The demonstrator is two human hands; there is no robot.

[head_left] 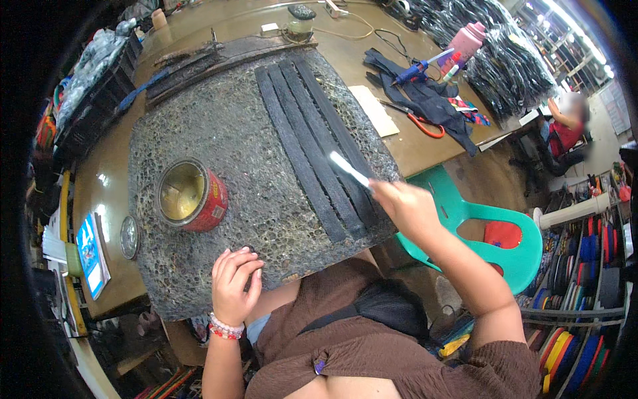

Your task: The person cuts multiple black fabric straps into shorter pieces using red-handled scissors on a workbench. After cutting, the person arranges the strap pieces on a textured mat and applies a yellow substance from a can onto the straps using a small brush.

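Observation:
My right hand (407, 207) is closed around the handle of a white toothbrush (348, 169). Its head is over several long black fabric strips (299, 139), which lie side by side on a rough, pitted dark board (259, 179). Nothing shows in my left hand (234, 282), whose fingers lie loosely bent at the near edge of the board. A dark spot is by its fingertips, too small to name. Left of the strips stands an uncovered red tin (211, 205) with yellowish glue-like stuff inside.
Left of the board are a round metal lid (130, 237) and a blue booklet (92, 256). Beyond the strips lie orange-handled scissors (425, 126), a blue glue gun (412, 72) and a pink bottle (465, 43). A green plastic chair (458, 199) stands at right; another person (565, 126) sits farther off.

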